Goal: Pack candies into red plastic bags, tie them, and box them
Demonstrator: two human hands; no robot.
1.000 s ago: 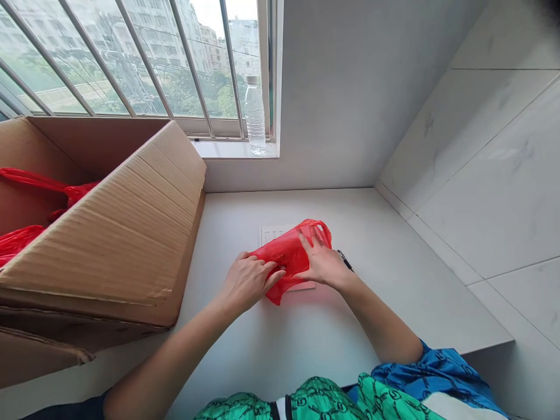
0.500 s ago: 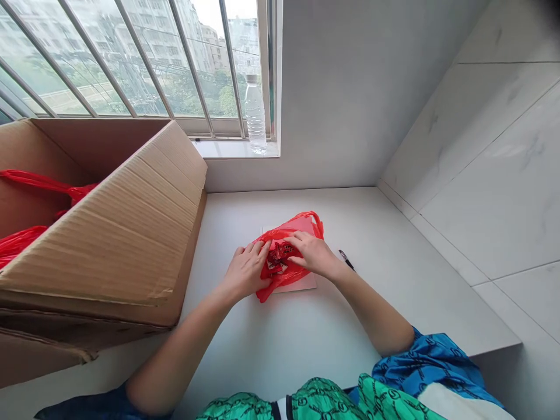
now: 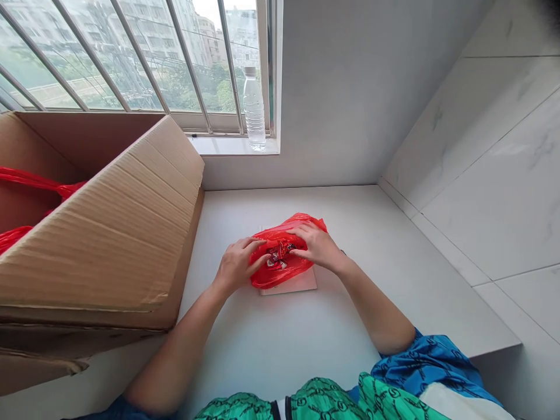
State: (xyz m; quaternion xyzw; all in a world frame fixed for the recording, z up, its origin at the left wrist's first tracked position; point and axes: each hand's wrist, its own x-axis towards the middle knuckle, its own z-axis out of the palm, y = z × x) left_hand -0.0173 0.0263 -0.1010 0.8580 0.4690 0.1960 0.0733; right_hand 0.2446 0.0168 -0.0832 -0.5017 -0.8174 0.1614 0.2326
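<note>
A thin red plastic bag [image 3: 268,281] lies on the white counter with its mouth spread wide. Several small red wrapped packets [image 3: 280,255] show inside it; their contents I cannot make out. My left hand [image 3: 236,263] is at the bag's left rim, thumb and fingers apart. At the right rim, my right hand [image 3: 318,248] has its fingers stretched over the plastic and its thumb near the packets. Under the bag is a flat, pale sheet or booklet [image 3: 300,284], mostly covered.
A large cardboard box [image 3: 144,227] stands at the left, with red plastic bags [image 3: 35,179] inside. On the windowsill is a clear bottle [image 3: 254,114]. The counter [image 3: 262,344] meets a grey wall behind and a tiled wall at the right.
The bag's mouth has become wider and rounder. My left hand has moved left and slightly up, its fingers spreading. My right forearm now hides most of the black pen.
</note>
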